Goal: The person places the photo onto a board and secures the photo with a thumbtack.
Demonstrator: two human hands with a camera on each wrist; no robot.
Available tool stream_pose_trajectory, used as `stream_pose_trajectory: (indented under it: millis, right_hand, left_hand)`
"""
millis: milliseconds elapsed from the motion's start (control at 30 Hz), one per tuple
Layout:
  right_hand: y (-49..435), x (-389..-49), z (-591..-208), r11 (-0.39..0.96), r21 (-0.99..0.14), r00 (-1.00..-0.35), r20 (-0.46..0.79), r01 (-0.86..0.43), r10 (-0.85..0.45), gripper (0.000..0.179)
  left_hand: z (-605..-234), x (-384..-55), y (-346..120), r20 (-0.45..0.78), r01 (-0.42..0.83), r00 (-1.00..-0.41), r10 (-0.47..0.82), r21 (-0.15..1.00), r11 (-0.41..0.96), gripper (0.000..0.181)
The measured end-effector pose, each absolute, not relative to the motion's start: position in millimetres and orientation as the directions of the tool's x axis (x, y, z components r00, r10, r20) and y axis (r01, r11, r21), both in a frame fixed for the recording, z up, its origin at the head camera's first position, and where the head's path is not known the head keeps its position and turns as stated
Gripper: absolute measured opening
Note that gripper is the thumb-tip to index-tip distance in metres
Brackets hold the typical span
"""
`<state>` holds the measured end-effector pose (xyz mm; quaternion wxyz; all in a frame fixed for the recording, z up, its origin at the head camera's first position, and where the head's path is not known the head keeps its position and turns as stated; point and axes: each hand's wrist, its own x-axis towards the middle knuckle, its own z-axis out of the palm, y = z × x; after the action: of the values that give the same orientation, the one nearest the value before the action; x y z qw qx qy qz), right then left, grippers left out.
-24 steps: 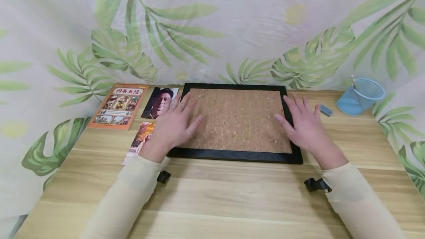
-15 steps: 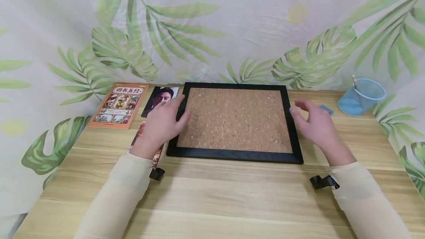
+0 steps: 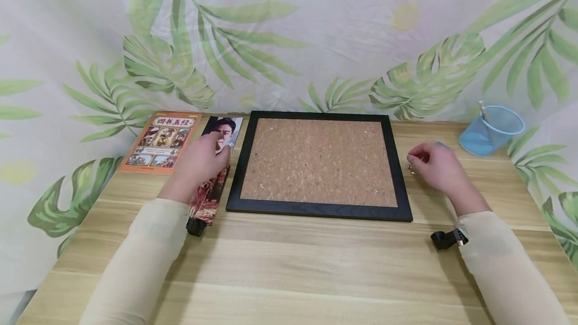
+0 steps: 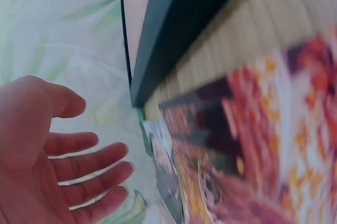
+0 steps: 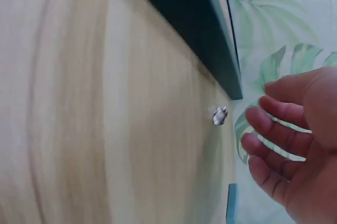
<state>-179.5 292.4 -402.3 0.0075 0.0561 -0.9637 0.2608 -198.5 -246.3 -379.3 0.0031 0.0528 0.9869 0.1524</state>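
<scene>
My left hand (image 3: 196, 164) is over two photo prints, its fingers loosely bent with nothing between them. It partly covers the portrait photo (image 3: 224, 127) and the colourful red-orange photo (image 3: 208, 202) nearer me; the latter fills much of the left wrist view. Right of the black-framed cork board (image 3: 316, 159), my right hand (image 3: 437, 167) hovers with fingers loosely curled and holding nothing. Close to its fingertips lie small shiny metal pieces (image 3: 411, 169); the right wrist view has them as one silvery cluster (image 5: 220, 115) on the table.
An orange-bordered comic book (image 3: 158, 144) lies at the far left. Toward the back right stands a light blue mesh pen cup (image 3: 480, 137) with a thin stick in it. A small blue block (image 5: 232, 203) sits beside my right hand. A leaf-patterned cloth (image 3: 343, 39) hangs behind the table.
Both hands have moved outward off the board's sides, the left over the photos, the right toward the small metal pieces. The right fingers have gone from spread to curled. The board stays put.
</scene>
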Motion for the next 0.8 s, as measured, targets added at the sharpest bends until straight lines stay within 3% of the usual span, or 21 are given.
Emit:
stream_pose_trajectory:
  millis: [267,667,800]
  right_hand:
    - [301,-190,-412,0.870,-0.490,-0.988,-0.097,-0.060,-0.122,0.034]
    - [307,-195,-421,0.873,-0.480,-0.980,-0.122,-0.079,-0.156,0.024]
    - [307,-195,-421,0.884,-0.463,-0.980,-0.134,-0.068,-0.146,0.021]
  left_hand:
    - [-388,-213,-268,-0.085,-0.004,-0.996,0.018,0.248,0.969,0.059]
    - [-405,-230,-285,-0.181,-0.120,-0.980,-0.081,0.213,0.970,0.098]
    - [-409,-235,-285,-0.191,-0.138,-0.977,-0.097,0.220,0.966,0.102]
